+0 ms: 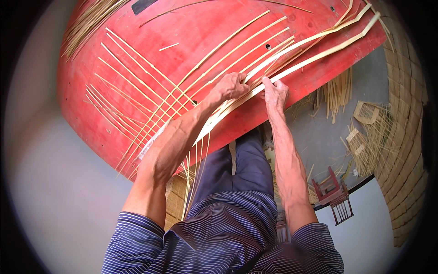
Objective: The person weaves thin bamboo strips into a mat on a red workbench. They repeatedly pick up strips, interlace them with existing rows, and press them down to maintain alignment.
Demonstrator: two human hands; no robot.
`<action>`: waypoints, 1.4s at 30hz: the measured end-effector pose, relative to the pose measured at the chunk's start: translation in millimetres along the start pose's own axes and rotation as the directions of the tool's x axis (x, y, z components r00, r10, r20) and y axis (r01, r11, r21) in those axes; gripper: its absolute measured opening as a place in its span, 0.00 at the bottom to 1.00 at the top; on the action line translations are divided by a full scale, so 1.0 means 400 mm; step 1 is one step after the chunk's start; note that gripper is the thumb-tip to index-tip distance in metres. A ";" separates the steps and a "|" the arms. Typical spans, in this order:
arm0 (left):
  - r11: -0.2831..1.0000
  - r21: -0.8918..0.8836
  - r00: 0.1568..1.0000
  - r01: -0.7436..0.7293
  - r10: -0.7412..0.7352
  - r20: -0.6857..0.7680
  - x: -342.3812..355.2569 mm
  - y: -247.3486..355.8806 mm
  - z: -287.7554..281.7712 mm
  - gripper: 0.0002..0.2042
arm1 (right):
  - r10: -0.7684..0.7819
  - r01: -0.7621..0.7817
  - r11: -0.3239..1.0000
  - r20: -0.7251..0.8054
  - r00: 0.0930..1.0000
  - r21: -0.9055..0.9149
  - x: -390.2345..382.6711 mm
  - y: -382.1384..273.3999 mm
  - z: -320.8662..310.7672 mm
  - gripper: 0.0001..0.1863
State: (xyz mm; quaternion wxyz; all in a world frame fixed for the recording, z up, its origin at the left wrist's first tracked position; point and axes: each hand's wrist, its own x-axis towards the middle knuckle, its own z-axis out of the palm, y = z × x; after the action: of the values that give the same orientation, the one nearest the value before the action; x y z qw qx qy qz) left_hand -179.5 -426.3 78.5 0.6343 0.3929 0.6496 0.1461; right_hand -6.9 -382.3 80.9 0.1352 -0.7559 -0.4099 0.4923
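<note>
On the red table, thin pale bamboo strips cross in a woven grid, their loose ends spreading to the far left and far right. Along the near edge, longer, wider bamboo strips run out to the upper right. My left hand is closed on these long strips, its fingers curled so that the exact grip is hidden. Just to its right, my right hand pinches a long strip between thumb and fingers. Something white lies beside the grid, partly covered by my left forearm.
A bundle of thin strips lies at the table's far left, near a dark flat object. On the floor to the right are partly woven baskets, hanging strips and a reddish wooden chair. Woven matting curves along the right side.
</note>
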 end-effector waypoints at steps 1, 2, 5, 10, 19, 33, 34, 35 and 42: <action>0.997 0.060 0.999 0.044 -0.046 0.030 0.006 -0.007 0.001 0.14 | 0.006 -0.005 0.998 0.021 1.000 -0.061 0.009 0.002 0.004 0.19; 0.997 0.047 0.998 0.060 -0.062 0.031 0.003 -0.009 0.001 0.14 | 0.015 -0.010 0.993 0.042 0.999 -0.120 0.012 -0.005 0.010 0.20; 0.997 0.008 0.996 0.074 -0.075 0.039 -0.007 -0.009 0.007 0.13 | 0.067 -0.058 0.977 0.035 0.997 -0.206 0.017 -0.024 0.022 0.19; 0.992 0.123 1.000 -0.014 0.012 0.017 -0.014 -0.046 0.005 0.12 | 0.023 -0.016 0.991 0.046 0.999 -0.132 -0.010 -0.034 0.008 0.15; 0.952 0.296 0.996 -0.081 0.084 0.003 -0.034 -0.044 0.040 0.13 | 0.051 -0.112 0.854 0.133 0.990 0.508 0.004 0.081 0.008 0.07; 0.843 0.531 0.939 -0.082 0.243 -0.242 -0.023 -0.056 0.131 0.10 | 0.064 -0.232 0.652 0.253 0.965 0.722 0.011 0.089 0.011 0.09; 0.851 0.517 0.948 -0.090 0.232 -0.216 -0.021 -0.057 0.123 0.10 | 0.070 -0.255 0.620 0.271 0.960 0.742 0.014 0.100 0.013 0.09; 0.851 0.513 0.958 -0.108 0.228 -0.176 -0.022 -0.058 0.111 0.08 | 0.085 -0.286 0.593 0.294 0.952 0.753 0.009 0.097 0.011 0.09; 0.886 0.414 0.975 -0.211 0.219 0.027 -0.023 -0.027 0.034 0.11 | 0.086 -0.309 0.581 0.321 0.943 0.753 0.017 0.063 -0.011 0.10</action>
State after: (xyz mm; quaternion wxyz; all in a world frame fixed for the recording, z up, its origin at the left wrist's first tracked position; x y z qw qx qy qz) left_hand -171.3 -444.0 75.6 0.5096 0.5864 0.6248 0.0785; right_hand 10.6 -392.1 63.4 0.3476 -0.5895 -0.0746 0.7253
